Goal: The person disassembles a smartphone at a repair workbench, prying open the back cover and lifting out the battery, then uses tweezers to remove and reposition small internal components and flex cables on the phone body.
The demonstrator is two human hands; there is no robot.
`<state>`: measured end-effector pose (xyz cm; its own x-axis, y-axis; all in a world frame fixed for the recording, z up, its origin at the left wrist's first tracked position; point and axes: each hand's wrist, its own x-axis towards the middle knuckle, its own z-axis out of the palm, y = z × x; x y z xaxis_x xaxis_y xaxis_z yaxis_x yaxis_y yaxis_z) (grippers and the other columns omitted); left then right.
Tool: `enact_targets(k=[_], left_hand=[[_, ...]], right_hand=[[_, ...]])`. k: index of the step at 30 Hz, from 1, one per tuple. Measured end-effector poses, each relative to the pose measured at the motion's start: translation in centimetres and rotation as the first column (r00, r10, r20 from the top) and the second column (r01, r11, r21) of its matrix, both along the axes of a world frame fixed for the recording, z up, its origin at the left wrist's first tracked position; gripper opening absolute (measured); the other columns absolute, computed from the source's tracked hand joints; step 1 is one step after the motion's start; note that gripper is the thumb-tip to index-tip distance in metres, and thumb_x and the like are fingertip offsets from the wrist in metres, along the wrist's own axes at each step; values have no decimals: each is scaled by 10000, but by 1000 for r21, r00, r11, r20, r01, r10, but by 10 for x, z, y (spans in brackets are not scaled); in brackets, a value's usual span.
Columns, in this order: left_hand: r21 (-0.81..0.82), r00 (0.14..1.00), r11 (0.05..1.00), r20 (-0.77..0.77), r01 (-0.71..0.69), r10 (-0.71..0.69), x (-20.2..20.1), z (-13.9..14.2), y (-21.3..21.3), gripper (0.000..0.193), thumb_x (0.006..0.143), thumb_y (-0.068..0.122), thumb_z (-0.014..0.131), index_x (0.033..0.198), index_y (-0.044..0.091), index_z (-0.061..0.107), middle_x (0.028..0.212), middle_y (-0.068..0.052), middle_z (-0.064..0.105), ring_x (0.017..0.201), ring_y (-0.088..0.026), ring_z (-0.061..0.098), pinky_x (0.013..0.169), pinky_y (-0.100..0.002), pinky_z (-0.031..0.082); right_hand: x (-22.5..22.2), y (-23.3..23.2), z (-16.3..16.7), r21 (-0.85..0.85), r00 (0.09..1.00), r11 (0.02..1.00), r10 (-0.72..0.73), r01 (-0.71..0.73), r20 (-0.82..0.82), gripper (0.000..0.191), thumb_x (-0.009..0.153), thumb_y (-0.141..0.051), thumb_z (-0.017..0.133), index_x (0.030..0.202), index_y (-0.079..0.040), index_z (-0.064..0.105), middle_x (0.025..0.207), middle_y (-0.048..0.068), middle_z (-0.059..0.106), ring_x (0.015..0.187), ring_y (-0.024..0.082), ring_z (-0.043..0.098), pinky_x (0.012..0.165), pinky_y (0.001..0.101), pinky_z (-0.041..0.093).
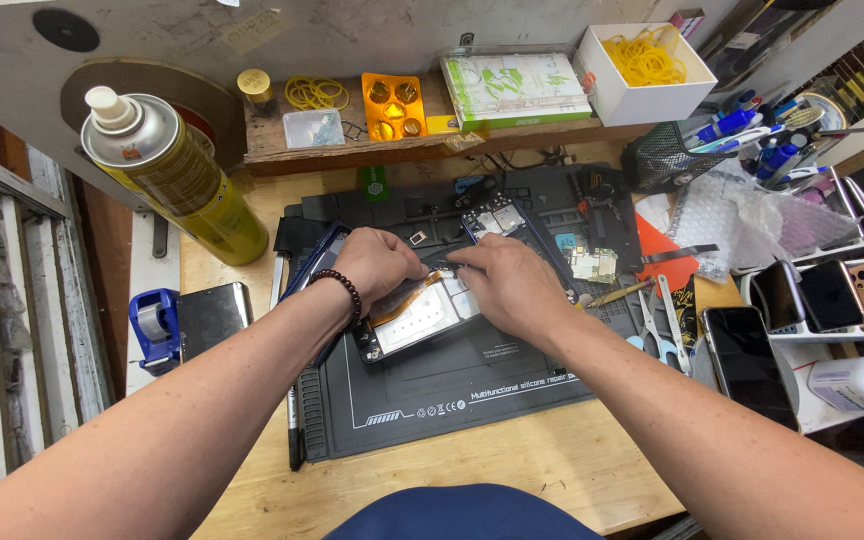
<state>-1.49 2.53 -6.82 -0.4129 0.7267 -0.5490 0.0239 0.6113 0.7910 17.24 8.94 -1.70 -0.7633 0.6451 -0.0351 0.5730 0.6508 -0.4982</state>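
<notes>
At the far left a yellow spray can (177,175) stands on the tabletop (552,455), with a blue tape dispenser (155,325) below it. On the dark repair mat (452,380) lies an opened phone (417,318), tilted. The left hand (377,262) presses on its upper left part; whether its fingers are closed on anything, I cannot tell. The right hand (507,282) pinches something thin at the top edge of the phone, fingers closed on it. I think too strong a pull could tear the orange ribbon cable (404,300). Further right lie a small circuit board (592,264) and several phones in a white rack (832,300).
</notes>
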Motion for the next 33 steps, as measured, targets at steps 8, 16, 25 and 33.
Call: enact_targets(k=[8, 16, 25, 33], left_hand=[[7, 993, 1000, 113, 19, -20, -4, -5, -1, 71, 803, 52, 799, 786, 31, 733, 775, -90, 748, 654, -151, 693, 571, -330, 579], [7, 997, 1000, 77, 14, -15, -1, 0, -3, 63, 802, 54, 800, 800, 26, 743, 780, -97, 752, 650, -154, 690, 572, -326, 571], [-2, 999, 999, 42, 32, -32, 0, 6, -3, 76, 794, 75, 811, 774, 37, 748, 774, -90, 754, 650, -147, 689, 587, -323, 568], [6, 1000, 1000, 5, 24, -24, -1, -2, 0, 121, 769, 82, 839, 757, 34, 729, 740, -71, 732, 611, -130, 649, 544, -311, 534]], right_hand=[[2, 5, -1, 6, 998, 998, 57, -57, -1, 280, 894, -195, 645, 1137, -124, 763, 1023, 101, 693, 1037, 324, 646, 906, 433, 502], [0, 4, 0, 16, 998, 998, 58, -58, -2, 280, 895, -197, 648, 1138, -126, 766, 1028, 103, 693, 1042, 326, 645, 907, 435, 502], [1, 0, 2, -12, 1000, 1000, 18, -18, 5, 286, 899, -205, 643, 1151, -135, 759, 1049, 81, 695, 1068, 308, 639, 913, 427, 503], [2, 0, 2, -31, 999, 999, -12, 13, 37, 290, 898, -214, 642, 1154, -147, 759, 1052, 91, 687, 1070, 311, 638, 913, 429, 499]])
